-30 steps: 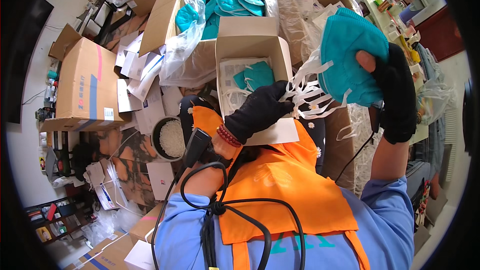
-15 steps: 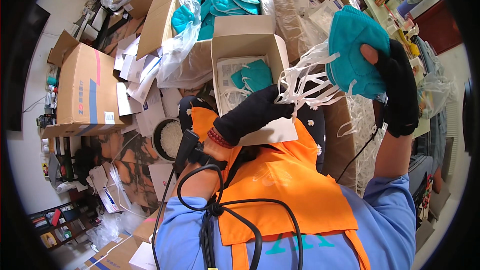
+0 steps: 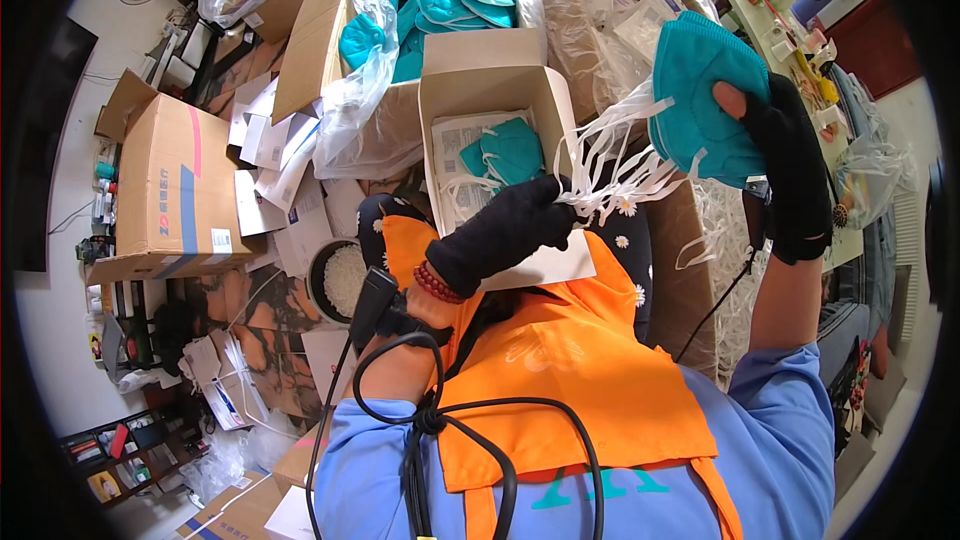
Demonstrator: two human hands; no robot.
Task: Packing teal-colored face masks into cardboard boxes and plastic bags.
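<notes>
My right hand (image 3: 785, 170), in a black fingerless glove, is closed on a teal face mask (image 3: 705, 90), which looks like a stack of several, raised at the right. White elastic straps (image 3: 625, 165) trail from its left side. My left hand (image 3: 510, 230), gloved in black too, is closed round the lower ends of those straps, above the front of an open white carton (image 3: 442, 140). Inside the carton, another teal mask (image 3: 505, 150) rests on a packet with printed paper. The fingertips of my left hand are partly hidden by the glove and straps.
Behind the carton, a plastic-lined box (image 3: 300, 70) holds a heap of teal masks (image 3: 460, 0). Another lined box (image 3: 555, 40) at the back right contains white packets. A tall box (image 3: 690, 290) beside my right leg is filled with white strips. A cardboard box (image 3: 190, 175) stands on the left.
Both hands keep their grip. The right hand and the mask have shifted slightly left, and the straps between the hands have moved a little.
</notes>
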